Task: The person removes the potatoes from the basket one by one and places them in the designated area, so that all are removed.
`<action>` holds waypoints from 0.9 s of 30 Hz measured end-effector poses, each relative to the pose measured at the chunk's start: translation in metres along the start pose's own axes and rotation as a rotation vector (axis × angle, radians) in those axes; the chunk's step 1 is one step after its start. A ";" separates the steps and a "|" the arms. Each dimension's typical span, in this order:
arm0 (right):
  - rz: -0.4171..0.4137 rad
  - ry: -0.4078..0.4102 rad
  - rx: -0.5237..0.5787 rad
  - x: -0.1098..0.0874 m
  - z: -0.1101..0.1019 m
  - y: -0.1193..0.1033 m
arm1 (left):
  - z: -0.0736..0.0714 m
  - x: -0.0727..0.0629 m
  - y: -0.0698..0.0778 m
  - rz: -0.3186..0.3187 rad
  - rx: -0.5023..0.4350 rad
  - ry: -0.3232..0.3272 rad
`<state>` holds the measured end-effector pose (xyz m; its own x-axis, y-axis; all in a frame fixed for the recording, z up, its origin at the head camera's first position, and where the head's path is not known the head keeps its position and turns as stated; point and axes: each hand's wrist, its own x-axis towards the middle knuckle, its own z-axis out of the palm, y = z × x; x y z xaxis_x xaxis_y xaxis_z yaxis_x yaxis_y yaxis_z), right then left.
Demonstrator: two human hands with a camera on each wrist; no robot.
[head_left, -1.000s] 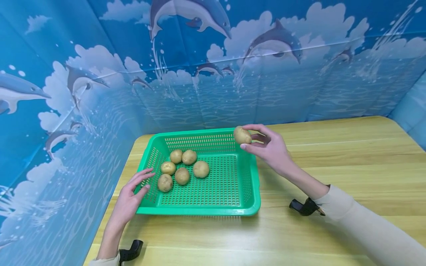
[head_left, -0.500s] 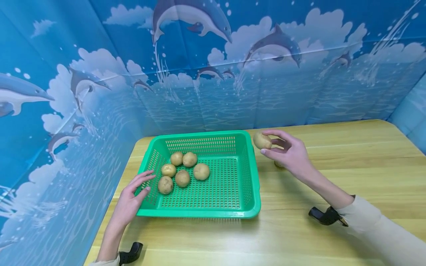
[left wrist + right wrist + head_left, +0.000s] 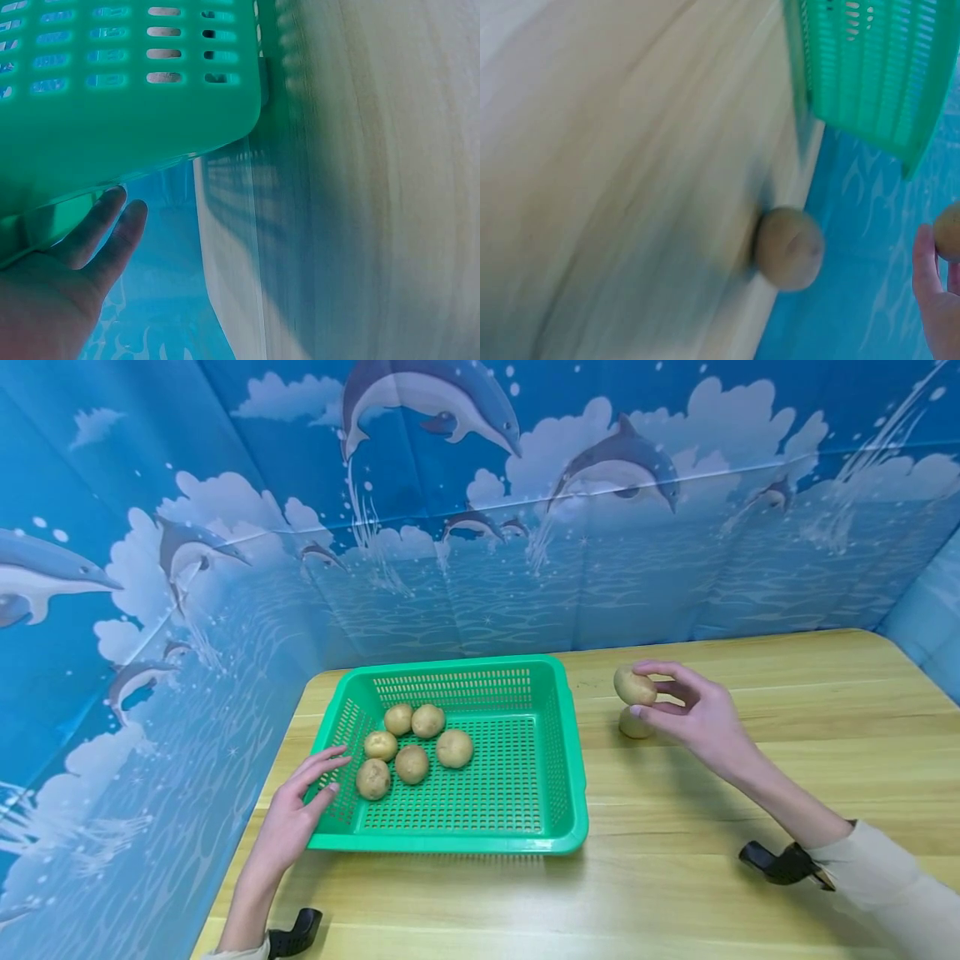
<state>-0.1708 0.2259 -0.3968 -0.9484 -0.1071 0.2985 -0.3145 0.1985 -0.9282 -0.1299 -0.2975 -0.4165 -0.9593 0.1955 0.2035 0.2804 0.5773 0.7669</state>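
Note:
My right hand [image 3: 701, 714] pinches a potato [image 3: 634, 685] between thumb and fingers, raised over the wooden table right of the green basket. Another potato [image 3: 635, 723] sits on the table just below it, partly covered by the thumb; the right wrist view shows this table potato [image 3: 790, 249] more fully. My left hand [image 3: 292, 814] rests at the left rim of the green plastic basket [image 3: 450, 842], its fairly straight fingers reaching over the edge. Several potatoes [image 3: 411, 764] lie in the left half of the basket. The left wrist view shows the left hand [image 3: 67, 292] against the basket's rim.
The wooden table [image 3: 810, 735] stretches to the right of the basket. A blue curtain [image 3: 480, 585] printed with dolphins stands behind the table and along its left side. Black cameras are strapped to both wrists, the left camera [image 3: 296, 933] near the table's front.
My right hand has carried the potato from above the basket's back right corner to the right, over the table. The table potato has come into view. My left hand stays at the rim.

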 end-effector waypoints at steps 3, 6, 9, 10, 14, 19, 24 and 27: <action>0.007 -0.004 -0.043 -0.003 -0.009 0.005 | 0.000 0.000 0.001 0.000 0.000 0.000; 0.001 -0.006 -0.089 -0.006 -0.018 0.012 | -0.001 0.000 0.002 -0.002 0.003 -0.001; 0.002 -0.005 -0.126 -0.010 -0.025 0.018 | -0.001 0.000 0.002 -0.003 0.006 -0.003; 0.007 -0.004 -0.137 -0.011 -0.027 0.020 | -0.001 -0.001 0.003 -0.003 0.005 -0.003; 0.036 -0.006 -0.188 -0.014 -0.037 0.029 | 0.000 -0.001 0.003 0.002 0.000 -0.003; 0.052 -0.024 -0.273 -0.015 -0.048 0.038 | 0.000 -0.001 0.002 0.001 -0.006 -0.005; 0.088 -0.066 -0.369 -0.014 -0.055 0.043 | 0.000 -0.001 0.002 0.000 -0.008 -0.005; 0.105 -0.102 -0.426 -0.013 -0.059 0.046 | 0.000 -0.001 0.001 0.003 -0.008 -0.003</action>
<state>-0.1750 0.2944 -0.4305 -0.9739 -0.1567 0.1643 -0.2258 0.5944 -0.7718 -0.1287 -0.2970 -0.4160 -0.9584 0.1998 0.2038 0.2829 0.5705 0.7710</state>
